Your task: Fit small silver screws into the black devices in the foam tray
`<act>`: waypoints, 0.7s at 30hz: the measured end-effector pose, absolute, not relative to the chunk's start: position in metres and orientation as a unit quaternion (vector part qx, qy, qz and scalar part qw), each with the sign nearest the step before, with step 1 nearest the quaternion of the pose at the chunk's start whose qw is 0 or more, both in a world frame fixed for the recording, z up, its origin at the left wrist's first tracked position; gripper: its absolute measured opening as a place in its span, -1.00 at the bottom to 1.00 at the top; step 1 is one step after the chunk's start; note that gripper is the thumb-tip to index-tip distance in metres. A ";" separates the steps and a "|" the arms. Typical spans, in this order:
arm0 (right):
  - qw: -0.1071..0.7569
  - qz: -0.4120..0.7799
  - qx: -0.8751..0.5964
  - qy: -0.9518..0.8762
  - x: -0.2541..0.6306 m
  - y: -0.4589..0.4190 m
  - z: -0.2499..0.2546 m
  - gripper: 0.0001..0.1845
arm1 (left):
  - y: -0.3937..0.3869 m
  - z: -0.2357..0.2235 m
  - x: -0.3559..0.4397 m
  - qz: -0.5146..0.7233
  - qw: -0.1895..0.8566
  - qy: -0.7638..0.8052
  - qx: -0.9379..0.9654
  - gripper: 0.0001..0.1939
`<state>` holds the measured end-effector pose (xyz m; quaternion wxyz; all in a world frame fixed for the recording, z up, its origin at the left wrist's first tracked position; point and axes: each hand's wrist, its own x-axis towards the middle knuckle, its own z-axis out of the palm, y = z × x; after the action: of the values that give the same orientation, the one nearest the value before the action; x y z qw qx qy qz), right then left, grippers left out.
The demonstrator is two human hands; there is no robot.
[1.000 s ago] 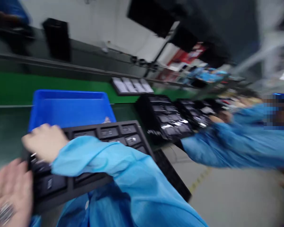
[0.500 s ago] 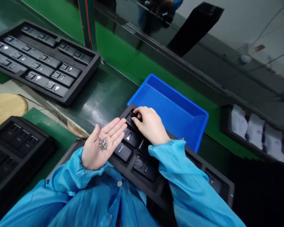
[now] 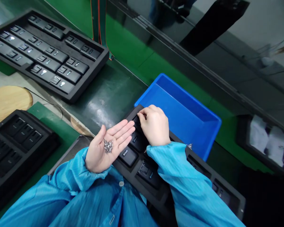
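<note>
While a black foam tray (image 3: 198, 165) lies just in front of a blue plastic bin (image 3: 180, 116), the left hand (image 3: 101, 148) is kept wide open, palm up, with small metal screws (image 3: 108, 146) lying on it. The right hand (image 3: 155, 124) is curved over a tray pocket (image 3: 138, 142), but whether anything is gripped cannot be told.

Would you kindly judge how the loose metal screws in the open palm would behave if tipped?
The metal screws lie in a loose heap on the left hand, so they would likely slide off. Being tiny, they may well roll and scatter.
</note>
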<state>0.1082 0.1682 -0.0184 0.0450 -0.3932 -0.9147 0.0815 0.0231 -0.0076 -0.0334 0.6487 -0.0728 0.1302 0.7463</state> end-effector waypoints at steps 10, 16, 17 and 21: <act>-0.035 0.072 -0.404 -0.911 0.095 0.173 -0.003 -0.78 | -0.009 -0.047 0.020 0.755 0.651 0.076 -0.005 -0.35; -0.049 0.077 -0.430 -0.898 0.090 0.177 0.000 -0.79 | -0.008 -0.055 0.018 0.760 0.644 0.058 0.063 -0.30; -0.049 0.077 -0.430 -0.898 0.090 0.177 0.001 -0.79 | -0.008 -0.055 0.018 0.759 0.644 0.060 0.067 -0.30; -0.047 0.078 -0.424 -0.901 0.092 0.174 0.003 -0.74 | -0.009 -0.049 0.020 0.759 0.643 0.101 0.022 -0.35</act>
<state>0.0916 0.1740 0.0030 -0.0467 -0.4236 -0.9012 0.0783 0.0204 -0.0085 -0.0491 0.6435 0.0225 0.1005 0.7585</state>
